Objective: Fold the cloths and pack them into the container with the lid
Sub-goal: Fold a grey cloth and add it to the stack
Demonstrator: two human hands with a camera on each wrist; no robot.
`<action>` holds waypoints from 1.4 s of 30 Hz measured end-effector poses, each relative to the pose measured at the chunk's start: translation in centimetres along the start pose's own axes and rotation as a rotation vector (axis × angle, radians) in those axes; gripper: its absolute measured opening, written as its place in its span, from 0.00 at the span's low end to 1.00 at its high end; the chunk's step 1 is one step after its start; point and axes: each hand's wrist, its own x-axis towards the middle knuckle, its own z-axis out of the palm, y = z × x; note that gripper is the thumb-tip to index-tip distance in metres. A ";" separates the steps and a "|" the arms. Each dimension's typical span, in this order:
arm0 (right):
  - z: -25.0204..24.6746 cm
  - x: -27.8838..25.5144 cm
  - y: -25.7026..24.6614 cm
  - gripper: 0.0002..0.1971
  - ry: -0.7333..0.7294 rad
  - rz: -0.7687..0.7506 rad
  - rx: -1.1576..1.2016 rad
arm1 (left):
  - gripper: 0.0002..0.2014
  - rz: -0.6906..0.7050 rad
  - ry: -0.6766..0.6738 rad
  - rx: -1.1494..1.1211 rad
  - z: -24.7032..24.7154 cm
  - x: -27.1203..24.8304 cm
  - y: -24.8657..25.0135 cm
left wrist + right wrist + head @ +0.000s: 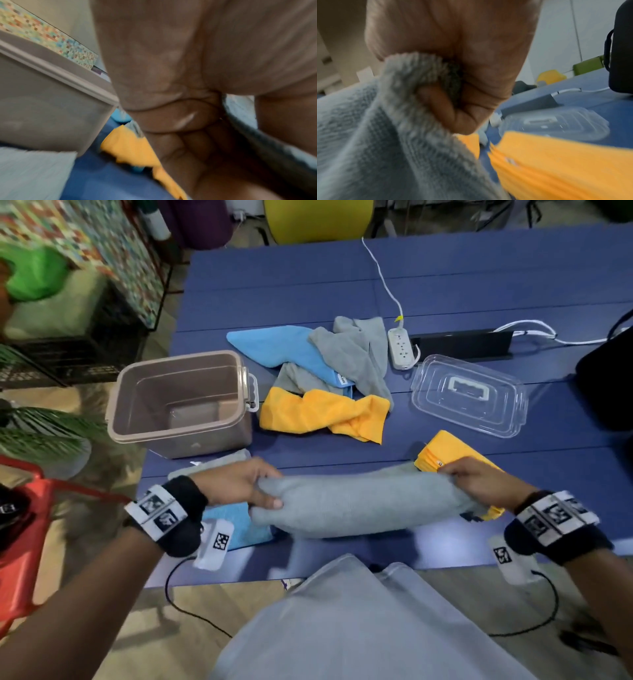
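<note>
both wrist views are blurred and mostly filled by palm. the left hand [236,484] and right hand [479,481] each pinch an end of the grey cloth [359,505] with curled fingers [450,108], stretched over the bench [308,285] near edge, partly hiding the folded yellow cloth [448,450]. the container [178,402] stands open beyond the left hand.

A grey cloth [363,503] is stretching across the near edge of the blue surface [445,285], pinched at both ends. Folded grey [212,463], blue [239,525] and yellow [452,450] cloths are lying beside it. Loose blue [274,345], grey [356,350] and yellow [325,414] cloths are lying heaped mid-surface. The open taupe container [181,402] is standing upright left of the heap, its clear lid [469,395] lying apart to the right.
</note>
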 end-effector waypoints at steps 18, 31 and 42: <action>-1.5 9.5 -1.5 0.16 0.585 -0.075 -0.291 | 0.07 -0.076 0.869 0.661 -5.4 9.1 -2.8; 6.3 7.9 2.0 0.06 0.412 -0.104 -0.184 | 0.11 -0.178 0.641 0.417 -1.9 9.2 -5.8; 10.9 6.4 9.4 0.03 0.337 0.063 -0.088 | 0.03 -0.204 0.232 0.560 3.4 12.7 -6.5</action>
